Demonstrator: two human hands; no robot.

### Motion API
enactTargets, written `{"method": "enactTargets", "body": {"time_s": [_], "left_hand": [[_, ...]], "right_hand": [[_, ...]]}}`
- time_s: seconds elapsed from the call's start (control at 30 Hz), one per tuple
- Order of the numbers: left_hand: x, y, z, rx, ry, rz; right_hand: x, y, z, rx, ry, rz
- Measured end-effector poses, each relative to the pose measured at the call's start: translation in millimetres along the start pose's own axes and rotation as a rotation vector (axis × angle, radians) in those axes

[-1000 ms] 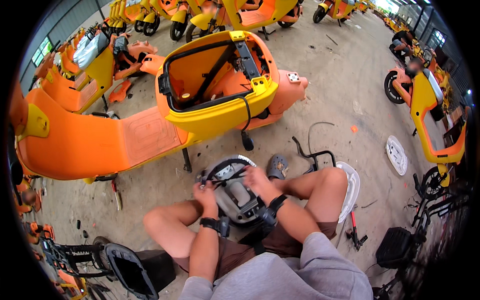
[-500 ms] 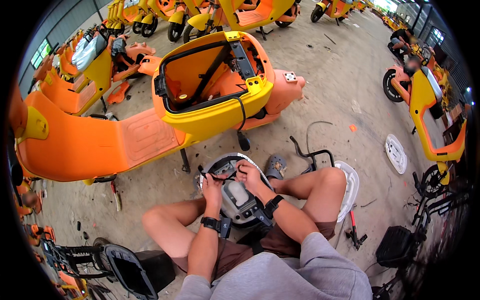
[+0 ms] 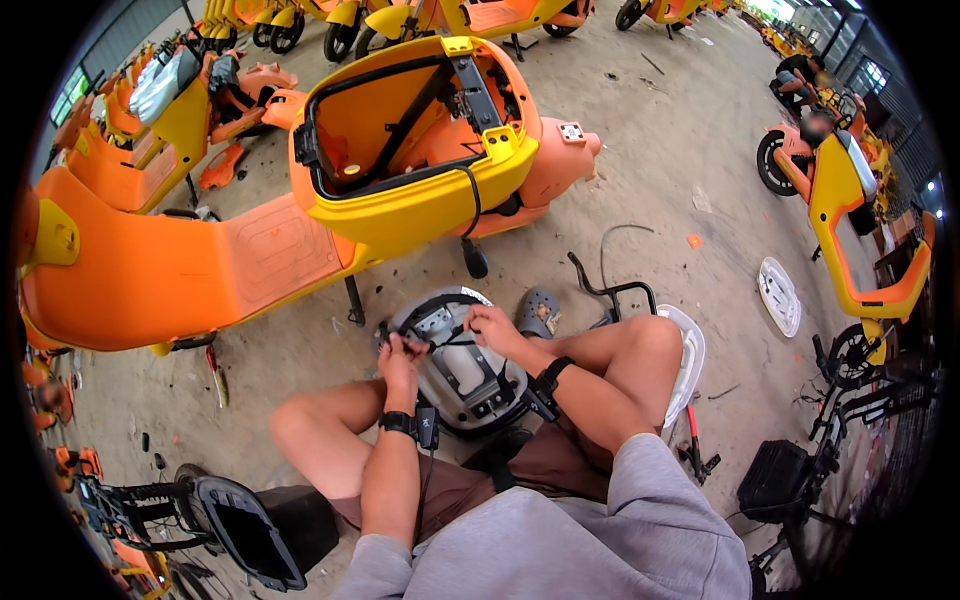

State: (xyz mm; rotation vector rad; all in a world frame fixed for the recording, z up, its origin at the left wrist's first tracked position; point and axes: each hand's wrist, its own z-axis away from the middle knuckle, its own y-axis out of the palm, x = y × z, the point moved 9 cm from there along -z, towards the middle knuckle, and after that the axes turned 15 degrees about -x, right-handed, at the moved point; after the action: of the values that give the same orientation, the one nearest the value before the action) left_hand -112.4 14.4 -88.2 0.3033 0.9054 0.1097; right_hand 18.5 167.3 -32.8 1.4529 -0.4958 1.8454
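Observation:
Between my bent legs lies a scooter seat, its grey underside with metal fittings facing up. Over its far part my left hand is closed, fingers pinched on a thin black strip. My right hand pinches the other end, a little farther to the right. The strip runs between both hands above the seat; whether it is a cord or a rubber trim I cannot tell. Black straps with small boxes sit on both wrists.
An orange and yellow scooter with an open seat well stands ahead. A bent black metal bar, white seat shell and red-handled tool lie right. At lower left is a black bin-like box. A person crouches far right.
My hands have moved slightly apart, with the black strip now stretched between them. The whole view has shifted a little as my head moved.

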Motion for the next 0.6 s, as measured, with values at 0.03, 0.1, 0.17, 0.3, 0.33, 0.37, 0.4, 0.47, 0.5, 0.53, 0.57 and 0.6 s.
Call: {"method": "enactTargets", "body": {"time_s": [0.03,0.1,0.17,0.3,0.33,0.37,0.4,0.47,0.5,0.53,0.57,0.6], "left_hand": [[0.8,7.9,5.1,0.111,0.063,-0.106],[-25.4,4.0,21.6,0.059,0.500,-0.549],[-34.1,15.8,38.2,0.007,0.674,-0.597],[-38.2,-13.2,51.0,-0.111,0.960,-0.756],[-31.3,-20.7,46.9,-0.144,0.985,-0.780],[-28.6,-24.2,46.3,-0.172,1.034,-0.887],[-24.9,-26.9,47.5,-0.195,1.075,-0.997],[-16.5,-44.6,40.0,-0.319,0.971,-1.092],[-13.2,-52.8,39.5,-0.377,0.914,-1.138],[-6.2,-57.7,39.8,-0.369,0.847,-1.143],[2.5,-61.3,41.2,-0.359,0.780,-1.145],[6.2,-61.3,45.7,-0.347,0.717,-1.145]], "right_hand": [[2.4,7.2,0.2,0.063,0.062,-0.135],[3.0,20.8,2.2,0.074,0.070,-0.218],[7.3,23.3,-3.1,0.106,-0.030,-0.281],[4.6,17.4,-2.7,-0.042,0.033,-0.412],[1.1,11.6,-4.7,-0.070,0.035,-0.400],[-2.6,7.4,-8.2,-0.081,0.054,-0.400],[-7.6,2.7,-10.3,-0.096,0.076,-0.400],[-14.5,-1.1,-14.4,-0.105,0.073,-0.442],[-19.5,-5.5,-14.6,-0.167,0.099,-0.434],[-23.2,-9.9,-13.8,-0.231,0.123,-0.424],[-27.6,-13.1,-13.4,-0.252,0.138,-0.413],[-32.1,-17.2,-13.7,-0.274,0.149,-0.404]]}}
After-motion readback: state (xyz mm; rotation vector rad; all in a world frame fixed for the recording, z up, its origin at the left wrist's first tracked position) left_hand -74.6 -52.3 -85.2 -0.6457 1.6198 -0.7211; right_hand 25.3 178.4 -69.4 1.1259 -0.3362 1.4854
